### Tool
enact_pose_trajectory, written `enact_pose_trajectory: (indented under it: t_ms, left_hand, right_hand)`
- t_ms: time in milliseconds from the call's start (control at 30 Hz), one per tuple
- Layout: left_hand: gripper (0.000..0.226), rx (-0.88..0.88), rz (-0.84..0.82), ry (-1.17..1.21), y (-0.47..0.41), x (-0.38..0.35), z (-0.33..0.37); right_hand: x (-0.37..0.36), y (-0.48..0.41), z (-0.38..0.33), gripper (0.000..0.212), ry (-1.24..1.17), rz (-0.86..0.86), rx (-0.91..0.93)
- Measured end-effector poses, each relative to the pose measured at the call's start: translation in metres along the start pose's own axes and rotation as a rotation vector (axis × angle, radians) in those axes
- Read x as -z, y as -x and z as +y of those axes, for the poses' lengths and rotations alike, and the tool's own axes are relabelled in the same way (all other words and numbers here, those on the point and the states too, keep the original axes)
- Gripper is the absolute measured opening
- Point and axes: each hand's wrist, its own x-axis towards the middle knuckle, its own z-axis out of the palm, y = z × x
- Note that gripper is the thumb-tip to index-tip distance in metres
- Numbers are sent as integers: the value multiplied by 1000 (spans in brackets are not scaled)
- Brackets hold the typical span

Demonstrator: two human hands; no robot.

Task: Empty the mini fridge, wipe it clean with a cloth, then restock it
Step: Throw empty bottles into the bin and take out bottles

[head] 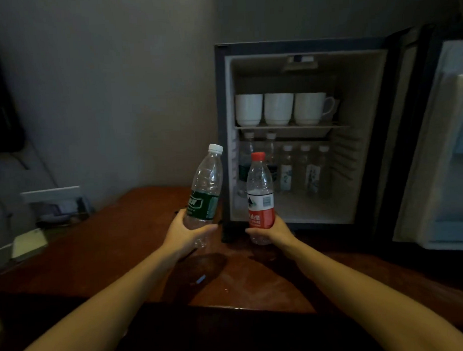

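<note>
Grips a green bottle [207, 181] in the left hand [188, 234], tipped a bit. Grips a red bottle [260, 200] in the right hand [273, 230], near the open fridge [299, 45].

I count one mini fridge [299, 45]. Inside it are three white cups [278, 109] in a row. Below them I make out five bottles [288, 170], two at the back and three in front. I hold two more: one green-labelled bottle [206, 186] in my left hand [186, 233] and one red-labelled bottle [260, 195] in my right hand [273, 230]. That makes seven bottles, over one wooden table [122, 244].
</note>
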Motion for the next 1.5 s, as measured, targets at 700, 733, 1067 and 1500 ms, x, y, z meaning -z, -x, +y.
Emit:
enact_pose_trajectory:
  t_ms: [700, 733, 1067, 1500]
  left_hand:
    - [59, 135, 537, -11, 141, 249, -56]
    - [55, 151, 565, -6, 151, 260, -58]
    - [70, 321, 808, 20, 261, 340, -79]
    - [79, 505, 999, -160, 284, 389, -114]
  right_hand:
    - [-264, 53, -64, 63, 51, -482, 198]
    - [-274, 61, -68, 59, 49, -506, 210]
    - [-365, 131, -83, 38, 62, -753, 250]
    - [-457, 123, -64, 72, 125, -829, 86]
